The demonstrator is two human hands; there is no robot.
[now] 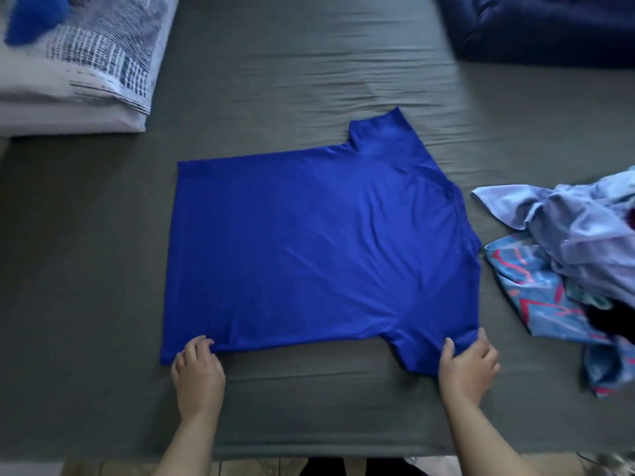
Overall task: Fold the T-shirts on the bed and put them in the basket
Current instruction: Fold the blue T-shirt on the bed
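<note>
**Blue shirt flat, near edge gripped at 2 points**

While the royal-blue short-sleeved T-shirt lies spread flat on the grey-sheeted bed, both hands sit at its nearest long edge, at the side of the bed closest to the wearer. The left hand has its fingers curled onto the hem corner, pinching the fabric there. The right hand grips the near sleeve where it meets the body, thumb and fingers closed on cloth.

Judgement: 2 grips along 1 side suit lifting that side over toward the far edge, a first lengthwise fold. Fabric looks thin and slippery; it may slide or wrinkle if lifted unevenly.

Shirt lies sideways to the viewer: hem to the left, collar to the right, far sleeve pointing away. It extends forward from both hands, between them and beyond.

Right of the collar, near but apart from it, sits a rumpled heap of pale-blue and patterned garments, presumably still to fold. Far left, a white pillow with dark-blue print; far right, a dark navy padded cover.

No basket is in view.
</note>
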